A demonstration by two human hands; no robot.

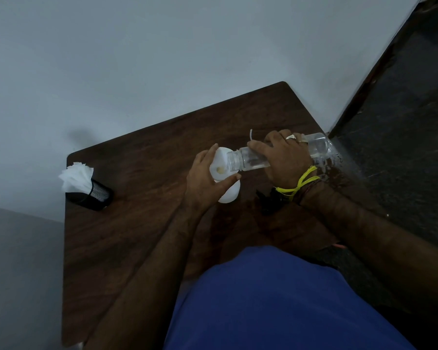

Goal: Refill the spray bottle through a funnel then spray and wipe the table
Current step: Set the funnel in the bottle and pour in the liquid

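Observation:
A white funnel point(219, 162) sits in the mouth of a white spray bottle point(229, 194) standing near the middle of the dark wooden table point(142, 198). My left hand point(205, 183) curls round the funnel and the bottle's top, steadying them. My right hand point(283, 155) grips a clear plastic bottle point(319, 145), tipped almost level with its open neck over the funnel's bowl. Some clear liquid lies in the clear bottle. A black object, perhaps the spray head point(269, 199), lies on the table under my right wrist.
A black mesh holder point(91, 195) stuffed with white tissues point(76, 176) stands at the table's left edge. A pale wall runs behind the table. Dark floor lies to the right. Wet spots show by the table's right edge point(326, 164).

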